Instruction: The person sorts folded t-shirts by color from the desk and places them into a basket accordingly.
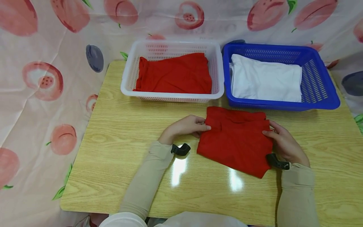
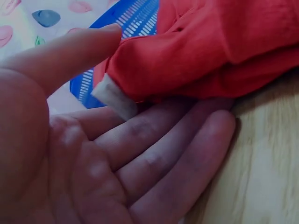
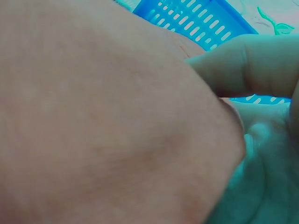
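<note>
A folded red garment (image 1: 235, 142) lies in front of the baskets, its lower right corner pointing toward the person. At its left edge, my left hand (image 1: 189, 126) pinches it, thumb on top and fingers underneath. In the left wrist view a small white label (image 2: 114, 97) sticks out between the thumb and fingers of that hand. My right hand (image 1: 289, 143) grips the right edge, its thumb over the cloth and the other fingers behind. The near layer of the garment (image 3: 117, 116) fills most of the right wrist view and hides part of the right hand.
A white basket (image 1: 173, 95) at the back holds folded red cloth (image 1: 175, 74). Beside it, a blue basket (image 1: 320, 78) contains folded white cloth (image 1: 266, 78). Both stand on the wooden table (image 1: 122, 126), against a fruit-patterned curtain (image 1: 71, 63). Black wrist-worn devices (image 1: 181, 149) sit by both cuffs.
</note>
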Demonstrator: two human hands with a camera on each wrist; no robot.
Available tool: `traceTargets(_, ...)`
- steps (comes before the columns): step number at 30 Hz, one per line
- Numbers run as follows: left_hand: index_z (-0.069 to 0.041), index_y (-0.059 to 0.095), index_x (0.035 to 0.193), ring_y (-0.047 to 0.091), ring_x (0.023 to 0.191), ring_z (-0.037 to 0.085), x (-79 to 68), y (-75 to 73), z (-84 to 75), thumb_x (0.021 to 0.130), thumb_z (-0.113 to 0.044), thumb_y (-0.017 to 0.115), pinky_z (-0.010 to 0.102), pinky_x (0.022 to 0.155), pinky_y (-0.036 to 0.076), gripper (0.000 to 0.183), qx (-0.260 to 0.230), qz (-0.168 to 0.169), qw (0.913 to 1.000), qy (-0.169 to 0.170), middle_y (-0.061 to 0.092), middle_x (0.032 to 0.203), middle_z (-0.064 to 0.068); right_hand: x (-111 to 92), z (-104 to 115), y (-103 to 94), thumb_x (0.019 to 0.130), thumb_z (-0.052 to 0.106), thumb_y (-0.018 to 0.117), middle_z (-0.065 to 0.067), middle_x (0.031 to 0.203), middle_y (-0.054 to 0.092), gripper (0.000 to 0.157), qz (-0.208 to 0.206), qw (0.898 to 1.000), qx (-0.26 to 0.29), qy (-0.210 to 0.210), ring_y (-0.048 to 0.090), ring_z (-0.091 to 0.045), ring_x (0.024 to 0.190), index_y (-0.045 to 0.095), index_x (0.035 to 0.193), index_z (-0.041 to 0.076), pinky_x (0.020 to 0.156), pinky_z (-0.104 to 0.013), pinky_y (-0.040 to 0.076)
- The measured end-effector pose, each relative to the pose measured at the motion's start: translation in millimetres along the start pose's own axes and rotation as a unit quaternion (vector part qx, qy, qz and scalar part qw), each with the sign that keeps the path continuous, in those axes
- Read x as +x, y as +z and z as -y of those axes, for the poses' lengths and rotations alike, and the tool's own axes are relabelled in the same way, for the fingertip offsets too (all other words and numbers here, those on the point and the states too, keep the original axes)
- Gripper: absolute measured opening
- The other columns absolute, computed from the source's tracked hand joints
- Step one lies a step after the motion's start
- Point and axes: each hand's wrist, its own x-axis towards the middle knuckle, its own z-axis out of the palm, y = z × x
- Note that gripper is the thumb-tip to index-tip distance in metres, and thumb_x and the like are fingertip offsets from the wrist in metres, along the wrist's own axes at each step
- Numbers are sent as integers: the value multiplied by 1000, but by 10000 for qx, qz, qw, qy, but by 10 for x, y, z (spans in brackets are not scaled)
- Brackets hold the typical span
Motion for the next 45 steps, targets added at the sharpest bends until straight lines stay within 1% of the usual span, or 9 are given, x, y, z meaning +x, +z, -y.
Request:
traceTargets(5, -9, 52, 110, 60, 81, 15, 31, 40, 11, 84, -21, 62, 29, 72, 50, 30, 123, 270, 9991, 306, 61, 93, 3, -6, -10, -6, 95, 4, 38, -3, 114, 54, 47, 10, 9999, 155, -20, 58, -16, 96, 23, 139, 9, 76, -31, 49)
traceTargets(10, -14, 40, 120, 61, 84, 20, 41, 75, 37, 83, -18, 64, 35, 70, 51, 45, -171, 600, 9976, 300, 59, 99, 8, -11, -20, -14, 95, 5, 38, -3, 115, 52, 47, 21, 9999, 125, 7, 57, -16, 97, 22, 139, 9, 77, -31, 49)
traceTargets(20, -22, 29, 132, 61, 80, 21, 75, 95, 68, 84, -14, 62, 38, 64, 51, 59, -122, 762, 9956, 530, 59, 101, 7, -16, -25, -16, 95, 5, 38, -3, 113, 53, 46, -27, 9998, 175, 45, 57, -16, 96, 23, 139, 9, 76, -32, 50)
traceTargets(23, -25, 17, 141, 53, 99, 13, 72, 90, 49, 85, -16, 61, 31, 80, 47, 72, 154, 704, 9951, 674, 49, 121, 3, -20, -25, -19, 96, 5, 37, -4, 113, 53, 46, -2, 9997, 236, 16, 58, -17, 96, 22, 139, 9, 76, -33, 50)
traceTargets(25, -23, 9, 144, 42, 113, 7, 42, 89, 3, 85, -16, 60, 25, 92, 37, 78, 343, 643, 9945, 753, 37, 134, 1, -23, -27, -20, 96, 4, 37, -4, 113, 54, 46, 2, 9996, 267, 2, 58, -17, 96, 22, 139, 9, 76, -33, 50)
traceTargets(27, -20, 5, 144, 37, 116, 6, -8, 87, -64, 86, -14, 59, 23, 95, 33, 80, 387, 642, 9943, 764, 32, 138, 0, -22, -31, -22, 96, 4, 36, -4, 114, 53, 46, 12, 9995, 311, -1, 58, -17, 96, 22, 139, 9, 76, -33, 50)
traceTargets(34, -17, 19, 142, 58, 88, 20, -109, 88, -191, 88, -5, 54, 39, 72, 50, 66, -433, 813, 9945, 488, 53, 113, 7, -17, -44, -38, 95, 3, 36, -5, 116, 52, 47, 36, 9990, 439, -28, 57, -18, 97, 21, 139, 9, 77, -34, 49)
traceTargets(38, -15, 22, 141, 58, 89, 21, -91, 85, -160, 88, -7, 55, 41, 73, 50, 64, -424, 799, 9946, 505, 52, 115, 8, -10, -48, -45, 95, 3, 36, -5, 116, 53, 47, 66, 9989, 455, -77, 58, -18, 97, 21, 139, 9, 76, -34, 49)
traceTargets(45, -24, 25, 139, 58, 93, 21, 21, 63, 52, 87, -8, 57, 38, 75, 50, 64, -732, 797, 9921, 636, 53, 116, 4, 12, -28, -30, 95, 4, 37, -4, 116, 52, 46, 57, 9996, 262, -88, 57, -16, 97, 23, 139, 10, 77, -32, 49)
